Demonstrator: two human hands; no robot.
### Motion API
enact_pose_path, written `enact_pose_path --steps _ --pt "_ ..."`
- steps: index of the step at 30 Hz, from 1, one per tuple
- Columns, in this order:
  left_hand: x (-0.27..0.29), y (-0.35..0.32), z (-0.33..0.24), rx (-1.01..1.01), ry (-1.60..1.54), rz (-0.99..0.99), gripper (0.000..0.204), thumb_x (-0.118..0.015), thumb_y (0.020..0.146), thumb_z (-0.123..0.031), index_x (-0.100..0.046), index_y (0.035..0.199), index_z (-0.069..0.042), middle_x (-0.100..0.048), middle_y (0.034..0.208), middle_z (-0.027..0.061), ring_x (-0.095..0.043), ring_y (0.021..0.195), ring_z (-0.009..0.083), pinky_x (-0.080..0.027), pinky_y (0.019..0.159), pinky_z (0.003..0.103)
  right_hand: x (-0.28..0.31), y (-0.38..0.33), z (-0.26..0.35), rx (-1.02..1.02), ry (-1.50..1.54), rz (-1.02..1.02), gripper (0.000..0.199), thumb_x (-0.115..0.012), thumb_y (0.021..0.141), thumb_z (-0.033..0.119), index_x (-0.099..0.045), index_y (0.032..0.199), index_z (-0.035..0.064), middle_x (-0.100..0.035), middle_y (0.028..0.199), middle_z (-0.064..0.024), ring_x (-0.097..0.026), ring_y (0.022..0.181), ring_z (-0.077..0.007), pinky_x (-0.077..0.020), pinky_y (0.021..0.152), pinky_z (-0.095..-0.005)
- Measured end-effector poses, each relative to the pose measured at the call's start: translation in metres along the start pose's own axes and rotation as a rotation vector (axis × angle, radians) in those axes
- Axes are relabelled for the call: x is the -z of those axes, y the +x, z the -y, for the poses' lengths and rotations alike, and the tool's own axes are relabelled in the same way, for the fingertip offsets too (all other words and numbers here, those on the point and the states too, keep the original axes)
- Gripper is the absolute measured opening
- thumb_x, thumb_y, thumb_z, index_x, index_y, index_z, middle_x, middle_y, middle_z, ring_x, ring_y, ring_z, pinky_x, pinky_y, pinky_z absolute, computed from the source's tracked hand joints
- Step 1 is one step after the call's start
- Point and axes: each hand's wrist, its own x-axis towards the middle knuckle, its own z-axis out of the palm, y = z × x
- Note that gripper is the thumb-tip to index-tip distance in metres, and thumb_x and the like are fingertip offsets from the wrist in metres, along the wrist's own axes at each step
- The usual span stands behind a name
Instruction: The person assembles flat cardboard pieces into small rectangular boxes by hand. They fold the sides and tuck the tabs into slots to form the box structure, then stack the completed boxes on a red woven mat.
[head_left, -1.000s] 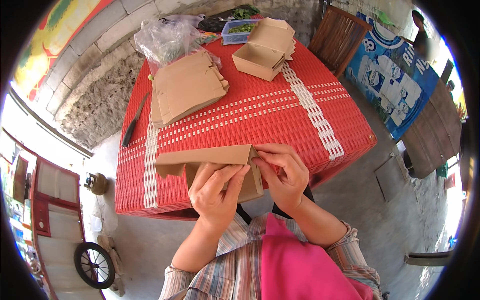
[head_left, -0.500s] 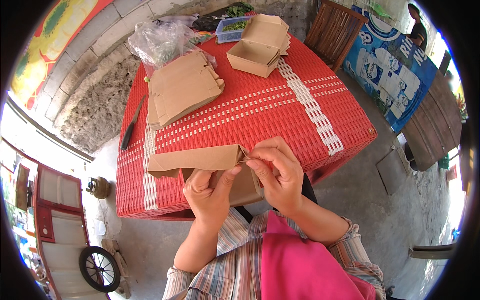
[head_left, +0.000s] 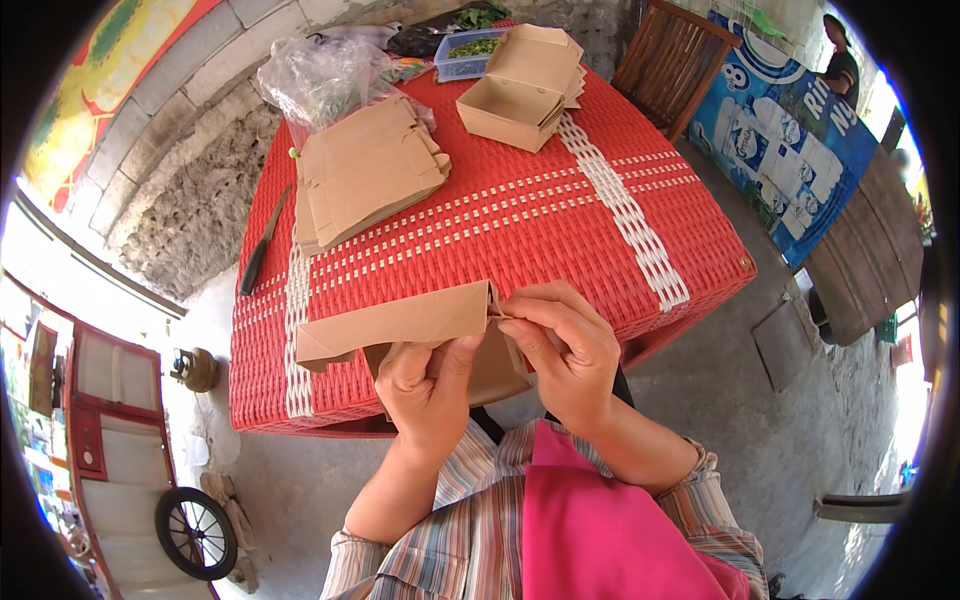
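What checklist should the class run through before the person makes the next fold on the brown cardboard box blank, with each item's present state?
1. Both hands on the piece: ok. The left hand grips the cardboard blank from below and the right hand pinches its right corner.
2. Blank resting over the near edge of the red woven table: ok.
3. Corner tab seated in its slot: cannot tell, the right fingers hide it.
4. Spare flat blanks within sight: ok, stacked at far left of the table.
5. Finished boxes out of the way: ok, at the far side.
6. Knife away from the hands: ok, at the left table edge.
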Motion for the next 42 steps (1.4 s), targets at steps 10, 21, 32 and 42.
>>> enact_pose_path --steps 10,21,32,42 --pt "0.004 -0.001 0.005 -0.011 -0.208 0.035 0.011 -0.075 0.083 -0.001 -0.072 0.094 0.0 -0.065 0.074 -0.0029 -0.047 0.059 0.0024 -0.037 0.051 0.021 0.005 0.003 0.011 0.111 -0.05 0.063 0.017 -0.071 0.079 -0.007 -0.066 0.095 -0.0026 -0.067 0.086 -0.0109 -0.063 0.072 -0.0205 -0.0506 0.06 -0.0288" --pt "-0.002 0.0 0.008 -0.062 -0.018 0.017 0.013 -0.071 0.084 -0.002 -0.071 0.096 -0.002 -0.061 0.07 0.0027 -0.05 0.056 0.0105 -0.04 0.053 0.026 -0.002 -0.002 -0.001 0.269 -0.134 0.044 0.028 -0.074 0.076 -0.007 -0.062 0.101 -0.0042 -0.065 0.092 -0.0146 -0.064 0.077 -0.026 -0.052 0.064 -0.0312" --pt "0.008 0.001 -0.011 -0.083 0.046 0.195 0.017 -0.061 0.089 0.001 -0.069 0.104 0.001 -0.069 0.088 0.0134 -0.068 0.079 0.0254 -0.051 0.072 0.031 -0.001 -0.001 -0.022 0.332 -0.324 -0.06 0.032 -0.072 0.069 -0.01 -0.058 0.097 -0.0026 -0.065 0.103 -0.0182 -0.065 0.087 -0.0294 -0.0542 0.07 -0.0335" --pt "0.037 -0.008 -0.007 -0.573 0.199 0.112 0.028 -0.068 0.078 0.003 -0.064 0.106 0.002 -0.067 0.095 0.0133 -0.064 0.084 0.0273 -0.051 0.074 0.034 0.007 0.016 -0.05 0.28 -0.27 -0.216 0.031 -0.067 0.078 -0.014 -0.041 0.08 0.0024 -0.066 0.109 -0.0203 -0.069 0.087 -0.0277 -0.0564 0.072 -0.0308"
